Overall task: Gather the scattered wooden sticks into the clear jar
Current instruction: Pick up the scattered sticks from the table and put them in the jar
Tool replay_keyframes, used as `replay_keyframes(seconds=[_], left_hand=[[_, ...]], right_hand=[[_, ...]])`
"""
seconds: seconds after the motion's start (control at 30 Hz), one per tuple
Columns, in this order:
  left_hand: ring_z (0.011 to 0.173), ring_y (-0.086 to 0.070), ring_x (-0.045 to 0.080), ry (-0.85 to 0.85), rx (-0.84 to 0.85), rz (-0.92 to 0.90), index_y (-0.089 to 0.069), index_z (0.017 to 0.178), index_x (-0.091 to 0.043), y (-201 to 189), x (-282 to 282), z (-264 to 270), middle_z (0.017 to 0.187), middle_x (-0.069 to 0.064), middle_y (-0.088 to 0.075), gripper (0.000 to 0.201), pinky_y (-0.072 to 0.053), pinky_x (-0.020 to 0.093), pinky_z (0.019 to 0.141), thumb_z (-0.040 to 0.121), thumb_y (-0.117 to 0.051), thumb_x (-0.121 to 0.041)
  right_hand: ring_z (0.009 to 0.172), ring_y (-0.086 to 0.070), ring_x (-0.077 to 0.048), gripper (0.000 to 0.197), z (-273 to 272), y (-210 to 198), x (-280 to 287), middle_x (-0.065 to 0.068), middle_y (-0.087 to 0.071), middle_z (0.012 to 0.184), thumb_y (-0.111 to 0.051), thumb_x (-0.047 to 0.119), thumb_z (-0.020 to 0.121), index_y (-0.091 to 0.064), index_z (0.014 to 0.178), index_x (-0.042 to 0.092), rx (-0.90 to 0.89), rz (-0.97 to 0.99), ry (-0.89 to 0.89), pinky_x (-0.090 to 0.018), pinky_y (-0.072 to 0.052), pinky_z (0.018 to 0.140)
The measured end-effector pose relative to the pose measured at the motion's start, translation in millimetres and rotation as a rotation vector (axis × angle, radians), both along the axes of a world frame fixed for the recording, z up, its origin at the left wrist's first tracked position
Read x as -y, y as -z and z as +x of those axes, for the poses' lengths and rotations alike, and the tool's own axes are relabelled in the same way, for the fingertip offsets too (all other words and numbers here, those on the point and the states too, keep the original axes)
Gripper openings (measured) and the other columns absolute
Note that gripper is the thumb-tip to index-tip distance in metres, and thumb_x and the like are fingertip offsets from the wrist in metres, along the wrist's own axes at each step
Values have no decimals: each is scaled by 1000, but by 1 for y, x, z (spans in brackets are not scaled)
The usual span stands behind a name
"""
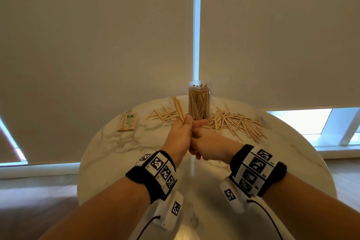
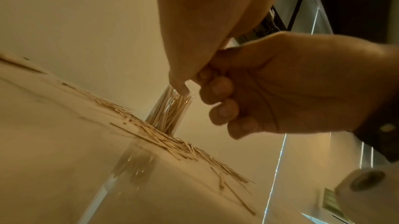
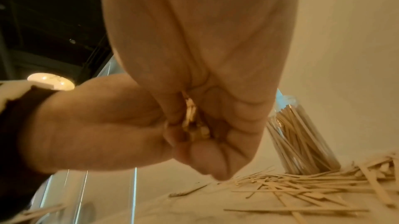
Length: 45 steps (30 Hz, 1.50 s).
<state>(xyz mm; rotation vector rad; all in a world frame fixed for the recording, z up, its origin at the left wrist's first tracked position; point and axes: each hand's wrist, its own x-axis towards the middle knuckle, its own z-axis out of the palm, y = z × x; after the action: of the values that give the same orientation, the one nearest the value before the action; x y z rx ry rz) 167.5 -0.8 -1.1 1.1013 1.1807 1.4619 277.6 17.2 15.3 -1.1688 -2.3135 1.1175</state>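
On the marble table (image 1: 109, 142), both hands meet near the jar (image 1: 199, 101): left hand (image 1: 180, 134) grips a stick bundle (image 1: 179, 110), right hand (image 1: 209, 145) curls round its lower end.

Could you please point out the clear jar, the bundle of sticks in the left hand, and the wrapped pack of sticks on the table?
Clear jar (image 1: 199, 101), head view, middle of its wall.
Bundle of sticks (image 1: 179, 109), head view, the part above the left hand (image 1: 180, 132).
Wrapped pack (image 1: 127, 122), head view, its middle.

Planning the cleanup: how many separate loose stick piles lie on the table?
2 loose piles: one left of the jar at, a bigger one right of it. The hands may hide strays.
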Motion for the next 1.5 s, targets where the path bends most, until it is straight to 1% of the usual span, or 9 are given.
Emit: replay_keyframes(seconds=[0.13, 0.3, 0.57, 0.67, 0.8, 0.97, 1.27, 1.4, 1.5], left_hand=[[106, -68, 18, -174, -66, 23, -39, 137, -23, -6, -16, -13, 124, -4, -65, 76, -50, 48, 100, 82, -52, -75], [89, -74, 23, -222, -35, -33, -61, 119, -12, -47, -25, -24, 107, 6, -70, 52, -60, 45, 83, 101, -38, -55], [47, -67, 11, -247, -606, -94, -66, 82, -5, -28, -40, -28, 65, 8, -71, 44, -54, 22, 44, 101, -50, -41], [53, -71, 18, -176, -501, -94, -65, 91, -4, -28, -51, -27, 69, 10, -73, 48, -57, 26, 49, 103, -43, -45], [70, -70, 26, -203, -282, -147, -58, 105, -9, -40, -83, -28, 90, 16, -73, 44, -57, 31, 57, 106, -33, -45], [81, -68, 24, -238, -479, -122, -55, 106, -15, -36, -140, -46, 99, 11, -70, 13, -61, 45, 77, 97, -57, -24], [138, -40, 31, -148, -619, -112, -13, 156, -19, -24, -221, -47, 154, 12, -36, 116, -38, 40, 107, 70, -88, -36], [138, -43, 28, -81, -566, -97, -8, 158, -21, -4, -235, -46, 154, 7, -40, 121, -39, 41, 109, 69, -88, -38], [122, -58, 25, -54, -611, -94, -28, 149, -26, 5, -242, -49, 137, 1, -59, 97, -49, 40, 101, 73, -85, -39]], right_hand=[[63, -44, -7, 23, 9, 2, -2, 8, -48, 73, -37, 30, 108, -47, 87, 26, 131, 149, -20, -27, -42, 63], [76, -49, -16, 29, 14, 5, -4, 1, -55, 86, -39, 39, 105, -44, 80, 26, 304, 192, 32, -32, -40, 71], [73, -55, -8, 36, 20, -7, -8, 7, -61, 84, -39, 55, 101, -58, 99, 24, 122, 275, 97, -29, -46, 66], [82, -63, -14, 42, 25, -17, -22, 3, -69, 90, -32, 50, 105, -64, 99, 24, 52, 369, 191, -34, -51, 76], [52, -48, -8, 33, 40, -55, -58, 5, -58, 68, -40, 41, 106, -66, 95, 24, 77, 429, 288, -19, -36, 48], [57, -47, -10, 35, 45, -121, -139, 3, -55, 65, -49, 41, 103, -72, 90, 18, 217, 608, 404, -26, -28, 51], [81, -55, -19, 38, -24, -148, -243, 1, -60, 77, -54, 43, 99, -77, 100, 12, 873, 702, 130, -28, -41, 75], [76, -59, -21, 38, -57, -123, -270, 2, -58, 65, -68, 45, 90, -63, 68, 14, 1012, 654, 61, -30, -52, 84], [69, -62, -17, 17, -67, -109, -282, 2, -63, 73, -66, 30, 91, -73, 91, 14, 1042, 702, -5, -24, -48, 59]])
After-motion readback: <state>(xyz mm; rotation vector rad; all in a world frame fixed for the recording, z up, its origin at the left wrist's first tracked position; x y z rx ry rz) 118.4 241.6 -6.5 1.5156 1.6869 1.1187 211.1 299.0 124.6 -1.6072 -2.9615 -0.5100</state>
